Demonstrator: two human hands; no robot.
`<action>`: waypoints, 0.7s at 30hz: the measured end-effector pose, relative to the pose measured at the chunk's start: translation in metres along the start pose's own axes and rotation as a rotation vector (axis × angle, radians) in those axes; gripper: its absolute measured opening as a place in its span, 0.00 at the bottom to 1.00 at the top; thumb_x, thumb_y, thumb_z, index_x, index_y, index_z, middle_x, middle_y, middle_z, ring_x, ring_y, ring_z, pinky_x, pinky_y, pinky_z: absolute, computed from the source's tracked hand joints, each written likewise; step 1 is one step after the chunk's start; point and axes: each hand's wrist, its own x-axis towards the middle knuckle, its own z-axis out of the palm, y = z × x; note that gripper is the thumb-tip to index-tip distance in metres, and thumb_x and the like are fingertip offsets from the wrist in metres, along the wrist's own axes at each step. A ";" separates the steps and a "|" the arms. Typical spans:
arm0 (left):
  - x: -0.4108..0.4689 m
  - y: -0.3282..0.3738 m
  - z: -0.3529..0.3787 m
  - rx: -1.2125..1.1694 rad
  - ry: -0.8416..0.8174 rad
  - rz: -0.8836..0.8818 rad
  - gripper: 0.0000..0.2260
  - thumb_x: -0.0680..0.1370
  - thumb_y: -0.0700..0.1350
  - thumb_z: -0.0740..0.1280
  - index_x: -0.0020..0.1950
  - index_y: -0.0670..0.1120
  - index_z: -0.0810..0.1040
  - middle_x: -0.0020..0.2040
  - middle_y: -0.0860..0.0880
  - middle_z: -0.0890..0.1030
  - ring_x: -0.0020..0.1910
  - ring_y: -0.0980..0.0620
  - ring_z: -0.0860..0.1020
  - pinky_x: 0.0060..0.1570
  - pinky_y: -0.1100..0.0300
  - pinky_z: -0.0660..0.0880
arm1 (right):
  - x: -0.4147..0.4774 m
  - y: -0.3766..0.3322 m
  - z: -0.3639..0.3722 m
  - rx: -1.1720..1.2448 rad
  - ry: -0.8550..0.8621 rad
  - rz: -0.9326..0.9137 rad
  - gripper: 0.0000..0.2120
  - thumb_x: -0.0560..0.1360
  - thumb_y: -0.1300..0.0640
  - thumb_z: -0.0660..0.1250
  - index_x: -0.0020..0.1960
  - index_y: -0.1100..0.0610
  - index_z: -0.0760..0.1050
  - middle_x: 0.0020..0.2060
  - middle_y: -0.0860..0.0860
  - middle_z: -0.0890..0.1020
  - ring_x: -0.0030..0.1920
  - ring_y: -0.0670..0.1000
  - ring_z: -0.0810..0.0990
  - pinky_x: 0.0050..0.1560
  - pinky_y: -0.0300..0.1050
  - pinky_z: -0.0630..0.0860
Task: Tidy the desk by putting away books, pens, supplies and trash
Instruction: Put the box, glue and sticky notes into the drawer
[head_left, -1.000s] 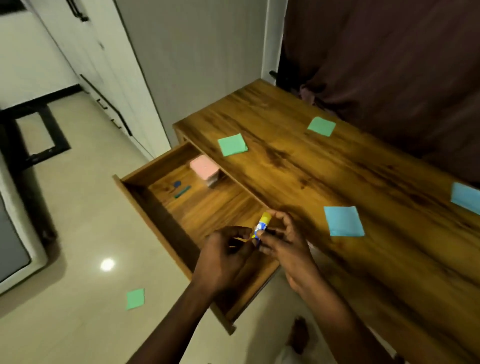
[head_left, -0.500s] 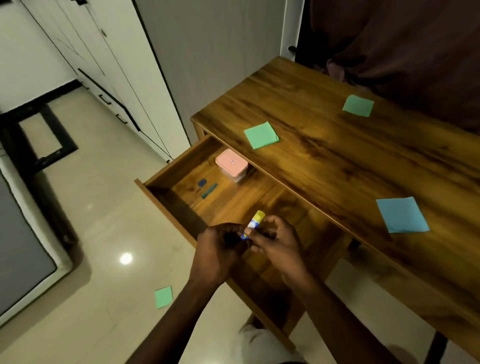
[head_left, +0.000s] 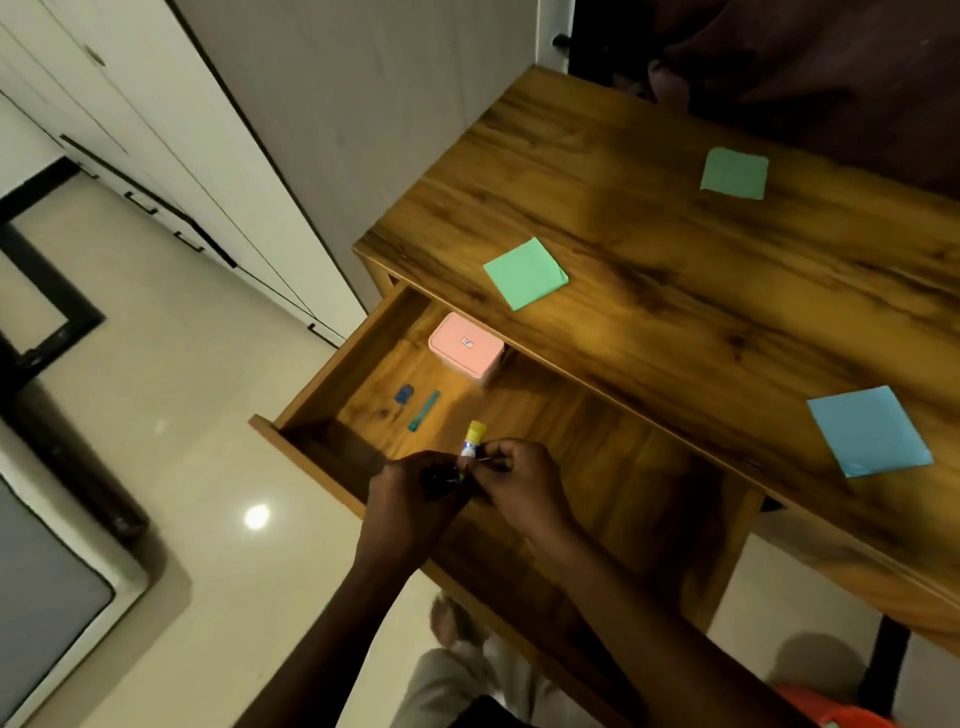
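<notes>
Glue stick (head_left: 474, 441) over the drawer (head_left: 332, 374), right hand (head_left: 519, 483) pinching its barrel, left hand (head_left: 415, 499) curled round its base; best lay it flat inside, near the pink box (head_left: 465, 345).

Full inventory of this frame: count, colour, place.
desk: 1, brown wood, right
drawer: 1, brown wood, open, under desk's left end
green notes: 2, green, desk top, one near drawer, one farther back
blue note: 1, blue, desk top, right
box: 1, pink, drawer back
small item: 1, blue, drawer floor
strip: 1, teal, beside small item
glue stick: 1, yellow cap, held over drawer
cabinet doors: several, white, left
left hand: 1, holds glue stick's lower end
right hand: 1, pinches glue stick
</notes>
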 end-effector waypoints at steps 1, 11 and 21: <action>0.008 -0.005 -0.003 0.010 -0.009 -0.007 0.13 0.72 0.46 0.78 0.56 0.48 0.85 0.48 0.57 0.85 0.44 0.63 0.84 0.44 0.69 0.81 | 0.007 0.000 0.005 -0.010 0.018 0.004 0.11 0.73 0.52 0.77 0.54 0.54 0.83 0.47 0.49 0.87 0.44 0.47 0.86 0.43 0.48 0.86; 0.093 -0.049 -0.048 0.080 -0.238 -0.028 0.17 0.74 0.40 0.76 0.62 0.47 0.82 0.58 0.52 0.83 0.46 0.63 0.80 0.41 0.73 0.74 | 0.093 0.003 0.065 -0.142 0.283 0.162 0.15 0.70 0.54 0.80 0.52 0.57 0.81 0.50 0.53 0.85 0.49 0.52 0.86 0.51 0.54 0.84; 0.136 -0.074 -0.074 0.056 -0.353 0.031 0.16 0.74 0.37 0.75 0.62 0.43 0.83 0.57 0.48 0.85 0.44 0.65 0.78 0.38 0.82 0.71 | 0.108 -0.002 0.101 -0.248 0.353 0.263 0.09 0.74 0.50 0.73 0.50 0.54 0.84 0.49 0.51 0.87 0.52 0.52 0.85 0.55 0.48 0.81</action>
